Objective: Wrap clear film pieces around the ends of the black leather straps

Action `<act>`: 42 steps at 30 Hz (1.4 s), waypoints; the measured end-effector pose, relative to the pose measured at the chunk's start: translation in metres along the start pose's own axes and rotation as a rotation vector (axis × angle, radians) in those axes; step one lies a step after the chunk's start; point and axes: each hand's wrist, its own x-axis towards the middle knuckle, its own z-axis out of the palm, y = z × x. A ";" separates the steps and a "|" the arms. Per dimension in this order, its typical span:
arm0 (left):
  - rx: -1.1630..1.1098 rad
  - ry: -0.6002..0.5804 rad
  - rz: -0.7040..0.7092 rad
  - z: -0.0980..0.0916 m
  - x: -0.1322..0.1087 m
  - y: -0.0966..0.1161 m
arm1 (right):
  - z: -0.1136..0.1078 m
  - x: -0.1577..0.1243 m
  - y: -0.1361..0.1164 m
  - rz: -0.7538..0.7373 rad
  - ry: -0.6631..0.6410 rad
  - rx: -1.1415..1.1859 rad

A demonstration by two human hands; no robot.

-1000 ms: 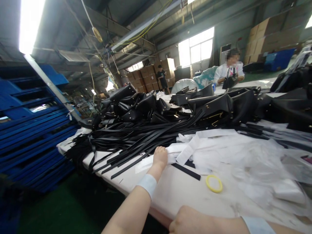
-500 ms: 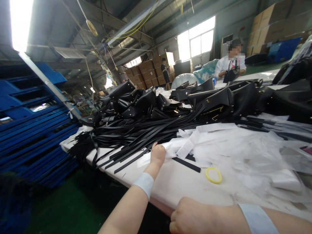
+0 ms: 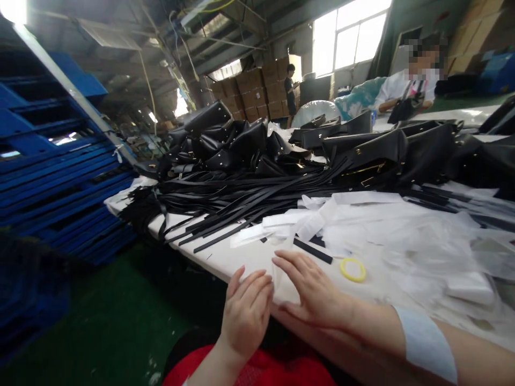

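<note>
Left hand (image 3: 247, 313): fingers close together, slightly curled; grip cannot be determined.
Right hand (image 3: 311, 284): fingers extended toward left hand; grip cannot be determined.
Thin white translucent sheets (image 3: 362, 228): on flat white tabletop (image 3: 221, 258), beyond hands.
Round yellow ring (image 3: 354, 279): near right hand.

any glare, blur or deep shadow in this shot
Head view: the window and the lamp at upper left are blown out; the black bags show small glints. Head view, right: the white plastic looks hazy and the cardboard boxes smeared. Head view, lower left: the floor below the table lies in shadow.
</note>
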 end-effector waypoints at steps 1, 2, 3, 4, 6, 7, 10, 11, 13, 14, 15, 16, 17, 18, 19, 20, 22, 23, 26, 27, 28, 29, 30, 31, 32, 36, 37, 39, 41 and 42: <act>-0.044 -0.001 -0.034 -0.007 -0.003 0.012 | 0.001 0.001 0.002 -0.020 -0.017 0.012; -0.084 -0.001 -0.067 -0.013 -0.003 0.021 | 0.002 0.001 0.003 -0.027 -0.058 0.036; -0.117 0.000 -0.100 -0.018 -0.003 0.026 | 0.005 0.001 0.004 -0.016 -0.119 0.080; -0.144 0.004 -0.136 -0.022 -0.002 0.029 | 0.007 0.001 0.004 0.015 -0.188 0.148; -0.192 0.038 -0.249 -0.028 -0.002 0.025 | 0.012 -0.002 0.001 0.126 -0.313 0.361; -0.232 0.062 -0.338 -0.029 -0.003 0.021 | 0.014 -0.004 -0.001 0.192 -0.361 0.488; -0.510 0.098 -0.687 -0.030 -0.008 0.010 | 0.018 -0.008 -0.007 0.330 -0.439 0.780; -0.632 0.083 -0.788 -0.028 -0.011 0.008 | 0.019 -0.009 -0.009 0.339 -0.453 0.830; -0.840 0.036 -0.917 -0.023 -0.014 0.008 | 0.021 -0.010 -0.012 0.343 -0.476 0.878; -0.906 0.025 -0.955 -0.021 -0.015 0.010 | 0.021 -0.011 -0.013 0.345 -0.483 0.887; -0.949 0.024 -0.985 -0.019 -0.016 0.011 | 0.021 -0.011 -0.013 0.349 -0.490 0.890; -0.972 0.032 -1.012 -0.018 -0.017 0.013 | 0.022 -0.012 -0.014 0.355 -0.502 0.887; -0.976 0.043 -1.034 -0.018 -0.017 0.014 | 0.021 -0.012 -0.015 0.361 -0.519 0.878; -0.962 0.051 -1.046 -0.020 -0.017 0.013 | 0.021 -0.013 -0.015 0.367 -0.551 0.862; -0.930 0.050 -1.042 -0.024 -0.017 0.012 | 0.020 -0.014 -0.016 0.373 -0.589 0.828; -0.881 0.036 -1.018 -0.030 -0.018 0.008 | 0.019 -0.015 -0.017 0.376 -0.618 0.766; -0.743 -0.040 -0.936 -0.045 -0.024 -0.003 | 0.016 -0.016 -0.019 0.345 -0.599 0.577; -0.651 -0.106 -0.888 -0.053 -0.029 -0.010 | 0.015 -0.017 -0.020 0.304 -0.558 0.480; -0.253 -0.421 -0.773 -0.075 -0.059 -0.044 | 0.013 -0.017 -0.022 0.168 -0.445 0.329; -0.081 -0.555 -0.758 -0.081 -0.073 -0.057 | 0.012 -0.017 -0.022 0.143 -0.439 0.327; 0.083 -0.696 -0.760 -0.086 -0.088 -0.071 | 0.012 -0.016 -0.023 0.129 -0.442 0.335; 0.235 -0.820 -0.784 -0.091 -0.102 -0.085 | 0.013 -0.016 -0.023 0.124 -0.446 0.346; 0.365 -0.911 -0.819 -0.096 -0.114 -0.097 | 0.013 -0.016 -0.023 0.121 -0.454 0.359; 0.436 -0.947 -0.845 -0.101 -0.124 -0.106 | 0.014 -0.016 -0.024 0.119 -0.462 0.371; 0.476 -0.958 -0.869 -0.104 -0.130 -0.112 | 0.015 -0.016 -0.024 0.116 -0.468 0.382; 0.332 -0.800 -0.917 -0.103 -0.120 -0.094 | 0.018 -0.019 -0.026 0.104 -0.458 0.402; 0.256 -0.750 -0.903 -0.099 -0.110 -0.080 | 0.018 -0.019 -0.026 0.100 -0.453 0.405; 0.095 -0.674 -0.833 -0.088 -0.086 -0.050 | 0.017 -0.020 -0.027 0.089 -0.446 0.417; -0.074 -0.636 -0.760 -0.076 -0.063 -0.023 | 0.016 -0.021 -0.027 0.082 -0.455 0.450; -0.158 -0.619 -0.730 -0.070 -0.052 -0.012 | 0.016 -0.021 -0.027 0.087 -0.475 0.477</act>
